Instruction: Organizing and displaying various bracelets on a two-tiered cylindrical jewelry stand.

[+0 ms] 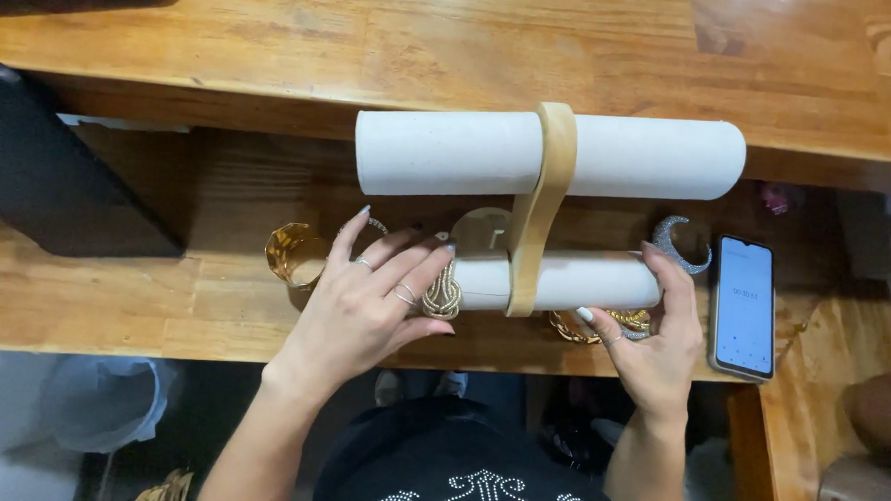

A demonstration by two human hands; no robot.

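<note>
Bangles only partly loaded on stand (539, 210). Upper roll (630, 156) bare. Lower roll (574, 282) carrying one gold bangle (443, 292) at left end, under left hand (368, 302), fingers spread flat, clamping nothing visible. Right hand (652, 345) at right end, fingers curled round roll tip, thumb beside gold bangles (587, 327) on table (113, 306). Loose yet: gold cuff (293, 254) left, silver cuff (681, 243) right, beside phone (744, 306).

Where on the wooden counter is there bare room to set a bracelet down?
Bare wood lies left of the gold cuff, toward the dark panel, and on the raised shelf behind the upper roll. It is crowded around the lower roll, both hands and the phone.
</note>
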